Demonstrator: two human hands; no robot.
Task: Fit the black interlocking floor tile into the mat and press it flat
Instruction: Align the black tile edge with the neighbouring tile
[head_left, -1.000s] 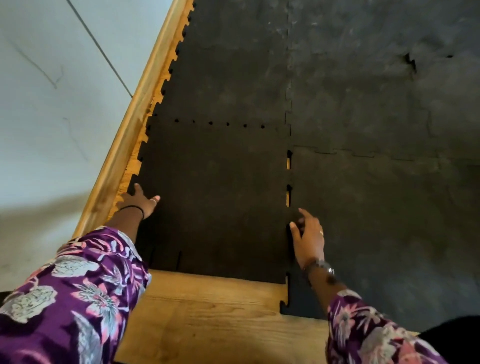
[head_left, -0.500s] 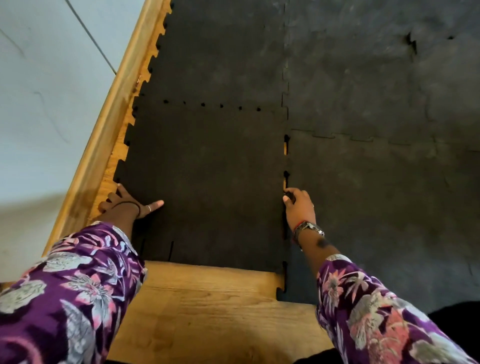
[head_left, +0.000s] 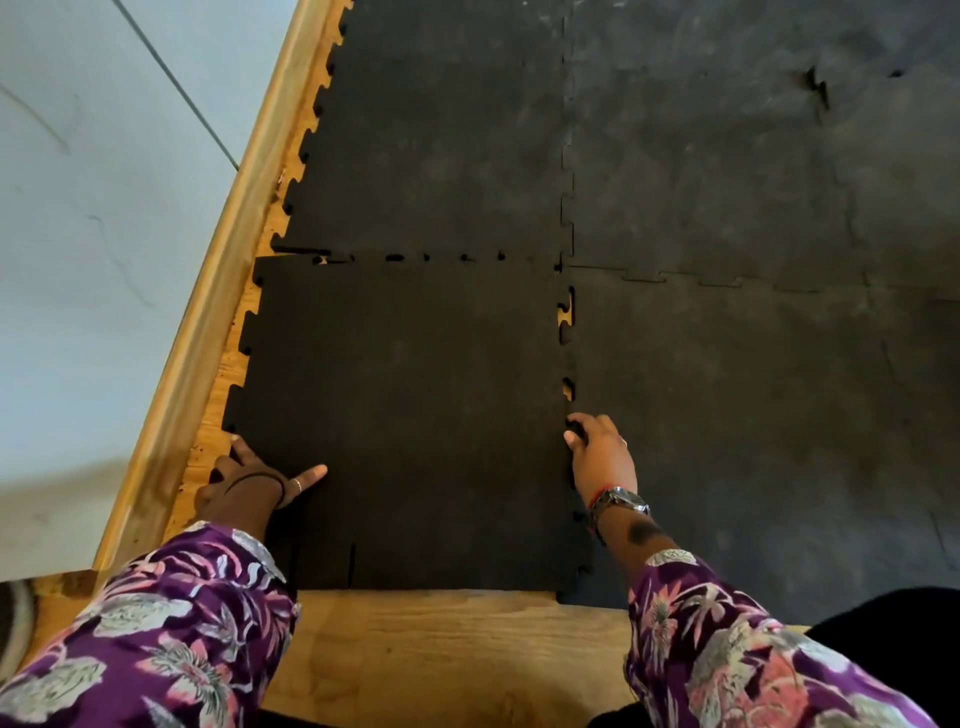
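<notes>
The right hand, fingers curled and pressing, holds nothing; the tile lies to its left, and the unseated seam runs straight ahead of its fingertips.

The left hand lies splayed on the tile's far edge.

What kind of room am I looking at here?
Probably an indoor room getting gym-style flooring: black interlocking floor tile laid into a rubber mat over wooden subfloor, against a white wall with wooden baseboard.

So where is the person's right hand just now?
In the head view the right hand is right of centre, resting on the seam between the black tile and the laid mat, just below small gaps where wooden floor shows.
</notes>
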